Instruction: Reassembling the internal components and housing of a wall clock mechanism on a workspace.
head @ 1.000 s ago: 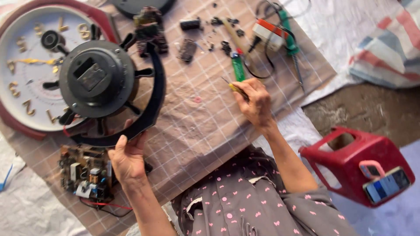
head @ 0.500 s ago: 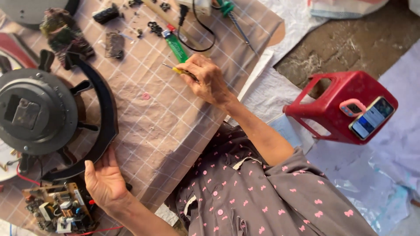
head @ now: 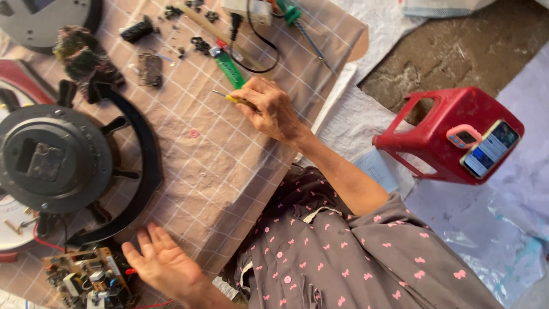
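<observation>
The left hand (head: pixel 163 263), lower left of frame, has released the black fan housing (head: pixel 68 163) and lies open, palm up, beside the circuit board (head: pixel 86 277). The right hand (head: pixel 269 109), upper centre, remains closed on a yellow-handled screwdriver (head: pixel 234 99).

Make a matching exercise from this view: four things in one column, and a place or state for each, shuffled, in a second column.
Things:
1. right hand
2. left hand
3. phone
4. circuit board

Places or states:
A. lying on the red stool
B. open, palm up, holding nothing
C. by the left hand, at the mat's near edge
D. gripping a yellow-handled screwdriver

Pairs: 1-D, 2-B, 3-A, 4-C
</observation>
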